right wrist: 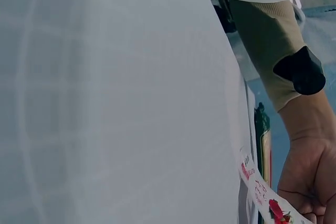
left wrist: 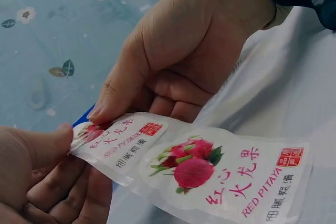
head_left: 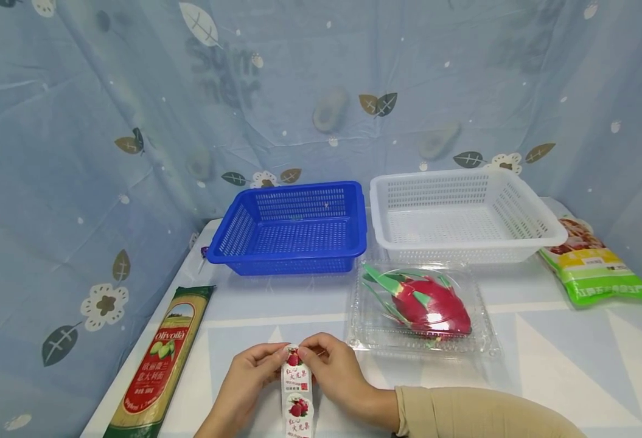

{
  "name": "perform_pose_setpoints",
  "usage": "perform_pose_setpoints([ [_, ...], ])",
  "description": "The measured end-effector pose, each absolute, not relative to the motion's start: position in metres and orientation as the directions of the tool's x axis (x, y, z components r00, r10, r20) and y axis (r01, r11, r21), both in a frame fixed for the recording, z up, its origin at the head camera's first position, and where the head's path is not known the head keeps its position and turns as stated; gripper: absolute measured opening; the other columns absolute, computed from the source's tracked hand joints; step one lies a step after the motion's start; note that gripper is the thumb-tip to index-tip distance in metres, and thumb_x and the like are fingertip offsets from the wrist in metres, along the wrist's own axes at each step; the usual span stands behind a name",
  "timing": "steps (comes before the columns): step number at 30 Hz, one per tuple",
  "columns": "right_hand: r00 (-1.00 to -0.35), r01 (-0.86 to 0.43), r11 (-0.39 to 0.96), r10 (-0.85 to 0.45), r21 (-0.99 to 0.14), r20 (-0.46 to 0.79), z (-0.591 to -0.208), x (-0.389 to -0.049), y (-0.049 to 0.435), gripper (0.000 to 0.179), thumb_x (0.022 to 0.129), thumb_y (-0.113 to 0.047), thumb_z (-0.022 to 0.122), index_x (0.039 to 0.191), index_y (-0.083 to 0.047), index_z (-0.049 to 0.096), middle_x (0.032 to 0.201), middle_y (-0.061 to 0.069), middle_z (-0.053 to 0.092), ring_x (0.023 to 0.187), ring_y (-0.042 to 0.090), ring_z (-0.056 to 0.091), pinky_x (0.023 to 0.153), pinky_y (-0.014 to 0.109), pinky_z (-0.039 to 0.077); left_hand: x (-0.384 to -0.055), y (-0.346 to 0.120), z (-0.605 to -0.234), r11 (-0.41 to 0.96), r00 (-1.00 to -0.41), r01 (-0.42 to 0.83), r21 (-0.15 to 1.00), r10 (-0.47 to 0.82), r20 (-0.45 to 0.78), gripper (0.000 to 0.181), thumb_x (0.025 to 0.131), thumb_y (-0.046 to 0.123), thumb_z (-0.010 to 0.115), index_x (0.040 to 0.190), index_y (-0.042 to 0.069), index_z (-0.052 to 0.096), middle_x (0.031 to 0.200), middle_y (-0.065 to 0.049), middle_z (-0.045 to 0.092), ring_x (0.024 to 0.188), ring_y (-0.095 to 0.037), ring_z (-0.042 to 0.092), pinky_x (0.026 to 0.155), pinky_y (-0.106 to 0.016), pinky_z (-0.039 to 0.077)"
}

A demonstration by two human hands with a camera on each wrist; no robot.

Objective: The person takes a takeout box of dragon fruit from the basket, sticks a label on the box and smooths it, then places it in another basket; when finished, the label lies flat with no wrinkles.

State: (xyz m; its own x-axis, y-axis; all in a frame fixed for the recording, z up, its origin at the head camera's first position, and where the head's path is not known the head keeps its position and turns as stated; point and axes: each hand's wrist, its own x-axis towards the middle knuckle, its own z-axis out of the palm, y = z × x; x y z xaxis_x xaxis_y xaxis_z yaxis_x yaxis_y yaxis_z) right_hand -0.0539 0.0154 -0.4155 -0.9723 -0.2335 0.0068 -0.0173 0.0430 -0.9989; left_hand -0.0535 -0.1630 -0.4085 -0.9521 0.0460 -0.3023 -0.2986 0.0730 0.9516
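Observation:
A strip of pitaya stickers (head_left: 297,389) hangs between both hands near the front of the table. My left hand (head_left: 246,380) pinches the strip's upper left edge between thumb and fingers. At the opposite upper edge, my right hand (head_left: 339,372) pinches it too. In the left wrist view the sticker strip (left wrist: 210,171) shows printed red fruit, and the top label bends between the thumbs. The right wrist view has only part of the strip (right wrist: 260,190), beside the left hand (right wrist: 312,174). Just beyond the right hand, a red dragon fruit (head_left: 430,307) lies inside a clear plastic box (head_left: 487,340).
A blue basket (head_left: 288,266) and a white basket (head_left: 463,250) stand side by side at the back. To the left lies a spaghetti pack (head_left: 159,365). A green and yellow food bag (head_left: 594,264) is at the right, partly behind the white basket. Patterned curtains surround the table.

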Motion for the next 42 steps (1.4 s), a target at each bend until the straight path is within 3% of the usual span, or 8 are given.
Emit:
perform_pose_setpoints([
  [4, -0.975, -0.028, 0.072, -0.222, -0.997, 0.012, -0.415, -0.053, 0.015, 0.018, 0.095, -0.022, 0.066, 0.099, -0.004, 0.069, 0.102, 0.012, 0.068, 0.066, 0.004, 0.061, 0.056, 0.023, 0.053, -0.055, -0.163, -0.409, 0.056, -0.946, -0.321, 0.945, 0.029, -0.323, 0.04, 0.096, 0.032, 0.064, 0.111, -0.005, 0.068, 0.094, 0.002, 0.075, 0.085, -0.009, 0.069, 0.077, -0.024, 0.057],
  [9, -0.977, -0.023, 0.072, -0.212, -0.997, 0.008, -0.414, -0.051, 0.015, 0.016, 0.094, -0.02, 0.067, 0.098, -0.005, 0.07, 0.107, 0.011, 0.061, 0.07, 0.007, 0.062, 0.052, 0.028, 0.056, -0.058, -0.163, -0.41, 0.072, -0.942, -0.332, 0.941, 0.025, -0.334, 0.047, 0.096, 0.037, 0.063, 0.114, -0.005, 0.067, 0.095, 0.002, 0.075, 0.085, -0.009, 0.069, 0.077, -0.023, 0.056],
  [16, -0.984, -0.062, 0.098, -0.175, -0.993, 0.044, -0.412, -0.052, 0.016, 0.015, 0.094, -0.023, 0.068, 0.096, -0.009, 0.071, 0.112, 0.01, 0.059, 0.082, 0.011, 0.058, 0.05, 0.021, 0.052, -0.06, -0.161, -0.41, 0.06, -0.948, -0.318, 0.946, 0.003, -0.319, 0.046, 0.095, 0.035, 0.065, 0.117, -0.006, 0.067, 0.097, 0.002, 0.075, 0.084, -0.008, 0.068, 0.075, -0.023, 0.056],
  [27, -0.981, -0.1, 0.102, -0.177, -0.99, 0.081, -0.412, -0.051, 0.018, 0.012, 0.092, -0.023, 0.069, 0.095, -0.012, 0.074, 0.119, 0.012, 0.058, 0.091, 0.014, 0.058, 0.052, 0.019, 0.051, -0.065, -0.161, -0.413, 0.024, -0.943, -0.325, 0.945, -0.078, -0.323, 0.041, 0.092, 0.028, 0.07, 0.117, -0.005, 0.066, 0.111, -0.004, 0.074, 0.087, -0.009, 0.069, 0.076, -0.023, 0.056],
  [31, -0.977, -0.101, 0.123, -0.199, -0.987, 0.075, -0.411, -0.048, 0.019, 0.014, 0.091, -0.023, 0.069, 0.094, -0.012, 0.076, 0.128, 0.017, 0.054, 0.106, 0.022, 0.058, 0.057, 0.021, 0.053, -0.07, -0.163, -0.415, 0.008, -0.945, -0.315, 0.949, -0.096, -0.312, 0.05, 0.09, 0.026, 0.073, 0.127, -0.005, 0.061, 0.124, -0.007, 0.069, 0.094, -0.007, 0.069, 0.081, -0.022, 0.056],
  [34, -0.976, -0.116, 0.171, -0.202, -0.979, 0.08, -0.409, -0.046, 0.021, 0.014, 0.091, -0.025, 0.07, 0.096, -0.014, 0.078, 0.127, 0.016, 0.056, 0.115, 0.026, 0.055, 0.073, 0.023, 0.053, -0.073, -0.163, -0.417, -0.012, -0.948, -0.305, 0.952, -0.088, -0.305, 0.055, 0.088, 0.019, 0.075, 0.134, -0.003, 0.056, 0.131, -0.013, 0.065, 0.098, -0.007, 0.068, 0.082, -0.022, 0.057],
  [38, -0.973, -0.136, 0.206, -0.21, -0.969, 0.091, -0.405, -0.043, 0.023, 0.015, 0.09, -0.025, 0.071, 0.099, -0.017, 0.078, 0.119, 0.011, 0.06, 0.107, 0.017, 0.056, 0.08, 0.024, 0.05, -0.077, -0.165, -0.419, -0.009, -0.95, -0.298, 0.954, -0.095, -0.298, 0.057, 0.087, 0.012, 0.074, 0.139, 0.0, 0.053, 0.136, -0.018, 0.06, 0.095, -0.008, 0.069, 0.078, -0.023, 0.057],
  [42, -0.965, -0.071, 0.11, -0.26, -0.991, 0.041, -0.396, -0.043, 0.028, 0.018, 0.092, -0.021, 0.068, 0.106, -0.011, 0.076, 0.11, 0.011, 0.066, 0.085, 0.006, 0.056, 0.056, 0.021, 0.051, -0.08, -0.166, -0.421, 0.03, -0.953, -0.292, 0.956, -0.088, -0.289, 0.056, 0.088, 0.008, 0.072, 0.14, 0.001, 0.051, 0.142, -0.021, 0.054, 0.089, -0.008, 0.068, 0.071, -0.023, 0.056],
])
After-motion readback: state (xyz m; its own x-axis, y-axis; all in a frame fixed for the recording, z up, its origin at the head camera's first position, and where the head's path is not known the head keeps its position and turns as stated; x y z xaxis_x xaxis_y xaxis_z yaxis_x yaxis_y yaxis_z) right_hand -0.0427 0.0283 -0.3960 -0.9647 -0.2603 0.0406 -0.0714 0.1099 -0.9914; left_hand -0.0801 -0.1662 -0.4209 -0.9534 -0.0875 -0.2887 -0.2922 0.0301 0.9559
